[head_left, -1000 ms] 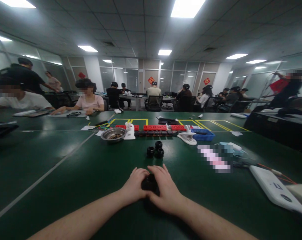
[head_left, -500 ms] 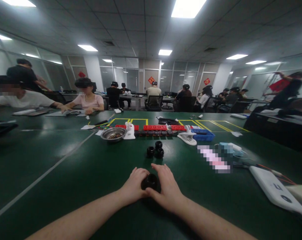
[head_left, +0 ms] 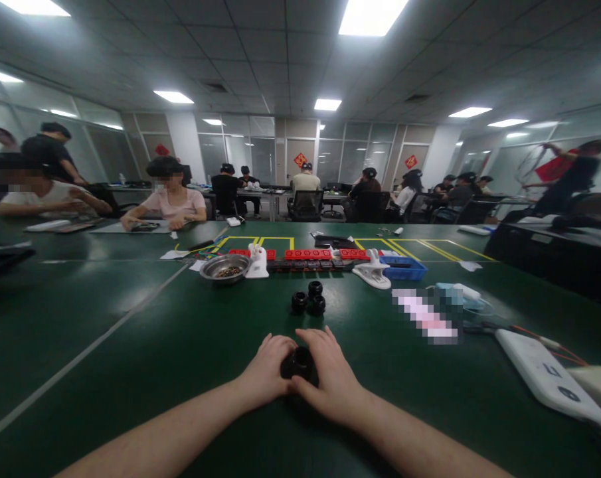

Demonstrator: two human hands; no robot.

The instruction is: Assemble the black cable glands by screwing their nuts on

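Note:
Between my two hands is a round, glossy black part (head_left: 297, 364) with a hole in its top. My left hand (head_left: 269, 366) curls around its left side, fingers behind and thumb in front. From the right, my right hand (head_left: 334, 373) closes on it, with the thumb across the near side and the fingers over the far side. The hands cover much of its sides, so I cannot tell whether it touches the table. Just beyond stand three similar black parts (head_left: 299, 303) in a tight group, with open round tops.
Farther off are a metal bowl (head_left: 225, 269) of small pieces, a row of red bins (head_left: 307, 254), white clamps (head_left: 374, 270) and a blue tray (head_left: 404, 268). A white power bank (head_left: 549, 378) with cables lies at the right. Co-workers (head_left: 165, 199) sit across the green table (head_left: 145, 352).
The black part has turned or tilted slightly in my hands, and my right fingers have shifted a little. Across the table at the left, a co-worker has drawn their arms back.

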